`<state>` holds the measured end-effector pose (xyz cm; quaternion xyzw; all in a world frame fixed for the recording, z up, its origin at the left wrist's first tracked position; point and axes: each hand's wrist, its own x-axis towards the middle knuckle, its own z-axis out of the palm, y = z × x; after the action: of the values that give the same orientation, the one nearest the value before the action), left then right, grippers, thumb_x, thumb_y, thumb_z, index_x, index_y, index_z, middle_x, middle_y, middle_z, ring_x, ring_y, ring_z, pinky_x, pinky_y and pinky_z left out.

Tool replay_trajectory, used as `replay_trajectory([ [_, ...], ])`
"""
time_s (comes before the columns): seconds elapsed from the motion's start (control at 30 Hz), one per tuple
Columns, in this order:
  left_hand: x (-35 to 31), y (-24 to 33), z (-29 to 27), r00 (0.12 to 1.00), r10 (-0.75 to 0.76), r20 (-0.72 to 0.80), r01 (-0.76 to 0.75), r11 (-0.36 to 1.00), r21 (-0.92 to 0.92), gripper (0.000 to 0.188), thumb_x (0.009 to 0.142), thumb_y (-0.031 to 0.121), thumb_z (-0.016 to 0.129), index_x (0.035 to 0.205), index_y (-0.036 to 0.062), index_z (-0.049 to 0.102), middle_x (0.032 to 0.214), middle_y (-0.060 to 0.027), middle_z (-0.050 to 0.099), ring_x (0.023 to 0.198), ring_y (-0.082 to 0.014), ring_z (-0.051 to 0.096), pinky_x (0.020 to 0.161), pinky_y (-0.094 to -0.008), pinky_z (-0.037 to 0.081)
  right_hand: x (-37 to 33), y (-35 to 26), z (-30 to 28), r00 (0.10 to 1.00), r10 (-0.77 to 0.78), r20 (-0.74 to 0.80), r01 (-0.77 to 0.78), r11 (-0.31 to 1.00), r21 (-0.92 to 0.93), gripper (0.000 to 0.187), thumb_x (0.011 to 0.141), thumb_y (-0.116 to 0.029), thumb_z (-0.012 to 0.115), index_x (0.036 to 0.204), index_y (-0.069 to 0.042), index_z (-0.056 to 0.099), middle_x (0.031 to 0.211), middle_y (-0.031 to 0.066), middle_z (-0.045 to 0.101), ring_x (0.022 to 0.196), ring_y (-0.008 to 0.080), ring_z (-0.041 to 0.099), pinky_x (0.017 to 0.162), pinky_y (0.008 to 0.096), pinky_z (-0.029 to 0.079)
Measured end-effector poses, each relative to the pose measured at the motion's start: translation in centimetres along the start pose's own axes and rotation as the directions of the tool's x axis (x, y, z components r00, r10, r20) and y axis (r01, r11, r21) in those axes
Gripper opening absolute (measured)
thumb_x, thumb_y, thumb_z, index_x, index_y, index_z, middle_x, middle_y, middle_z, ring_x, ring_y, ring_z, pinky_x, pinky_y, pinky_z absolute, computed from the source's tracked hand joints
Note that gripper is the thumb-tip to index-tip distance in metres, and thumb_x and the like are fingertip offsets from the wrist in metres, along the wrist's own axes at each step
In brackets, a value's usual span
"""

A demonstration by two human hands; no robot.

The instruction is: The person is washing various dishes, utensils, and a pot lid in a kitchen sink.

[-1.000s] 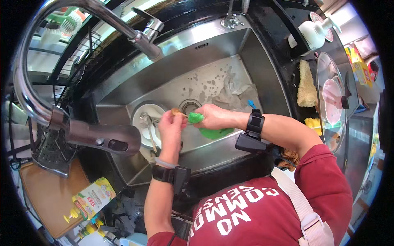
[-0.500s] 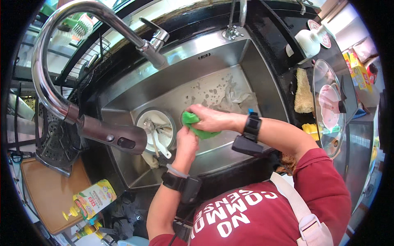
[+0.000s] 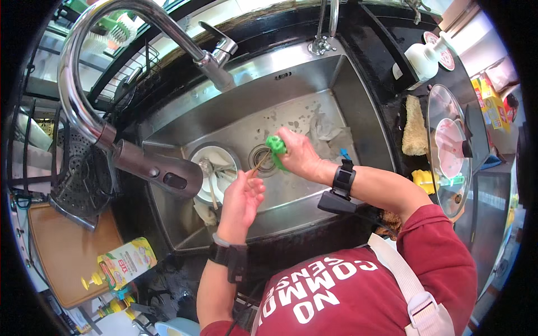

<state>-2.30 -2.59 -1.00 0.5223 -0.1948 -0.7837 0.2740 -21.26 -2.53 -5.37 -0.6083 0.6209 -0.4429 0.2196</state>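
Over the steel sink [image 3: 255, 126], my right hand [image 3: 302, 155] is closed round a bunched green cloth [image 3: 276, 147]. A thin brown stick, perhaps a chopstick [image 3: 259, 164], slants from the cloth down to my left hand [image 3: 242, 196]. My left thumb and forefinger pinch its lower end, with the other fingers loosely curled. Just left of that hand, a white bowl [image 3: 233, 155] stands in the sink with spoons and other utensils [image 3: 214, 193] in it. The round drain [image 3: 261, 158] lies behind the stick.
A tall faucet [image 3: 73, 50] arches over the sink's left side, its dark spray head [image 3: 159, 171] hanging beside the bowl. Wet whitish sheeting [image 3: 330, 134] lies on the sink floor. Along the right counter are a loofah [image 3: 414, 126], a glass lid [image 3: 443, 101] and a white pump bottle [image 3: 423, 60].
My hands have drawn apart, the right one moving up and right with the cloth, the left one slightly left and down. The brown stick between them and the drain now show.
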Motion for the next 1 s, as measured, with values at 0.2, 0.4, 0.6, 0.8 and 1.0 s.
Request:
replay_trajectory([
  [0.2, -0.6, 0.9, -0.9, 0.97, -0.223, 0.094, 0.21, 0.969, 0.131, 0.02, 0.093, 0.02, 0.052, 0.094, 0.0012, 0.057, 0.063, 0.0001, 0.055, 0.052, -0.0081, 0.05, 0.044, -0.019, 0.038, -0.5, 1.6, -1.7, 0.871, -0.432, 0.233, 0.432, 0.9, 0.055, 0.025, 0.072, -0.004, 0.063, 0.095, -0.006, 0.053, 0.085, 0.0146, 0.059, 0.078, 0.035, 0.059, 0.067, 0.0431, 0.048],
  [0.4, -0.8, -0.3, 0.7, 0.996, 0.09, -0.024, -0.07, 0.891, 0.448, 0.017, 0.092, 0.019, 0.052, 0.087, 0.0032, 0.054, 0.058, 0.0001, 0.051, 0.047, -0.008, 0.047, 0.041, -0.0194, 0.035, 0.6, 0.9, -2.0, 0.815, 0.297, 0.498, -0.481, 0.825, 0.295, 0.02, 0.08, -0.01, 0.057, 0.098, -0.003, 0.055, 0.09, 0.0137, 0.061, 0.082, 0.0226, 0.061, 0.072, 0.0352, 0.048],
  [0.6, -0.8, -1.7, 2.7, 0.979, 0.203, 0.003, -0.165, 0.787, 0.594, 0.017, 0.093, 0.014, 0.047, 0.088, 0.0008, 0.056, 0.057, -0.0005, 0.051, 0.045, -0.0064, 0.045, 0.041, -0.0219, 0.036, 0.5, 0.1, 0.7, 0.888, 0.237, 0.395, -0.319, 0.935, 0.156, 0.012, 0.085, -0.014, 0.055, 0.092, -0.005, 0.057, 0.083, 0.005, 0.061, 0.082, 0.0146, 0.059, 0.071, 0.0321, 0.048],
  [0.8, -1.2, -2.9, 2.1, 0.947, 0.308, 0.095, -0.298, 0.726, 0.62, 0.014, 0.093, 0.016, 0.049, 0.09, 0.003, 0.054, 0.058, 0.0016, 0.047, 0.047, -0.0052, 0.041, 0.042, -0.0201, 0.034, 3.0, 3.3, 0.6, 0.625, 0.5, 0.599, -0.78, 0.39, 0.489, 0.009, 0.086, -0.011, 0.053, 0.09, -0.003, 0.056, 0.084, 0.0063, 0.059, 0.075, 0.0157, 0.059, 0.066, 0.0311, 0.049],
  [1.0, 1.2, -3.5, 1.0, 0.914, 0.4, -0.073, -0.25, 0.693, 0.677, 0.012, 0.091, 0.014, 0.048, 0.091, 0.0039, 0.055, 0.06, -0.0004, 0.051, 0.048, -0.0067, 0.044, 0.042, -0.0219, 0.034, 0.3, -0.5, -0.1, 0.665, 0.365, 0.651, -0.741, 0.214, 0.637, 0.028, 0.094, -0.031, 0.048, 0.097, -0.004, 0.054, 0.085, 0.0064, 0.059, 0.075, 0.0168, 0.056, 0.069, 0.0342, 0.046],
])
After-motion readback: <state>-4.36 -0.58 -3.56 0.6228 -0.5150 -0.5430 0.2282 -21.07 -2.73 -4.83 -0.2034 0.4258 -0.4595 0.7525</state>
